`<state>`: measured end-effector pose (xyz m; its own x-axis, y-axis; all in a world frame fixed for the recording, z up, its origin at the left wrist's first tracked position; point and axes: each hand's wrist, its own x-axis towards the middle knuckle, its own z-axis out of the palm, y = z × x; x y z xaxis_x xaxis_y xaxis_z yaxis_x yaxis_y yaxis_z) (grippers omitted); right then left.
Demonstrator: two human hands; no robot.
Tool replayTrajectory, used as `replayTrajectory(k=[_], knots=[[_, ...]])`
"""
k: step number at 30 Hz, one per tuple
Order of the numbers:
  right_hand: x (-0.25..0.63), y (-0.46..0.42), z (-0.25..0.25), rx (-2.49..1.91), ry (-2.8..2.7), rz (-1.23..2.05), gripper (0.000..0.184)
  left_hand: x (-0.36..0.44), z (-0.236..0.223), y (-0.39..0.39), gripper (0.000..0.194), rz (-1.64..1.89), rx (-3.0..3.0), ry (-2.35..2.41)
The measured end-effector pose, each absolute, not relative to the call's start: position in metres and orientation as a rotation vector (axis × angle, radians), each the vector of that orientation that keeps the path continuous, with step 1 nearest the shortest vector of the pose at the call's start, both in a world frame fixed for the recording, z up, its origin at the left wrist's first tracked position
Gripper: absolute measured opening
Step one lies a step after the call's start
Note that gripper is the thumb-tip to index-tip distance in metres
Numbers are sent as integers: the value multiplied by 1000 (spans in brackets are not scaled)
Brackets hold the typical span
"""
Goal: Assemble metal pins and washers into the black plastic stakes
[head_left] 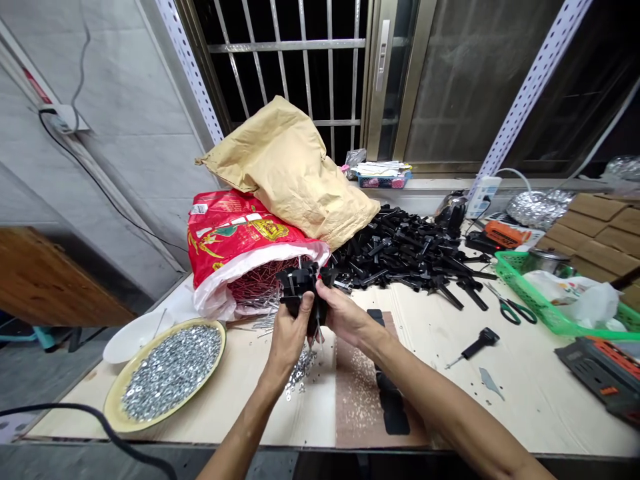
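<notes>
My left hand (295,327) is closed round a bunch of black plastic parts (301,283), its thumb lying along their near side. From the right, my right hand (343,310) grips the same bunch, fingers closed against it. A thin metal rod sticks out below the parts, between the hands. Loose washers (300,368) are scattered on the table just beneath. Close behind the hands, a red and white sack (235,230) lies with its mouth towards me, full of reddish and silvery metal rods (257,283). My far fingers are partly hidden behind the parts.
A yellow-rimmed dish (117,403) of washers and a white bowl (125,343) stand left. Behind lie a brown paper sack (300,173) and a heap of black parts (400,250). At right are scissors (513,310), a green basket (550,320) and an orange-black tool (600,377).
</notes>
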<state>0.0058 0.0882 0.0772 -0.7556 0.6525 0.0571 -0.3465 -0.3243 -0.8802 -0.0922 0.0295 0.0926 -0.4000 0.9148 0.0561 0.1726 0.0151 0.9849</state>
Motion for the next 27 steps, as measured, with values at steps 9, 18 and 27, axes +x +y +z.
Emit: replayTrajectory(k=[9,18,27], knots=[[-3,114,65,-754,-1385,1234,27,-89,90,65,44,1622,1175,1757],[-2,120,66,-784,-1498,1049,23,-87,85,79,46,1698,927,1365],[-5,129,53,-714,-1352,1430,34,-90,83,83,53,1522,1006,1354]])
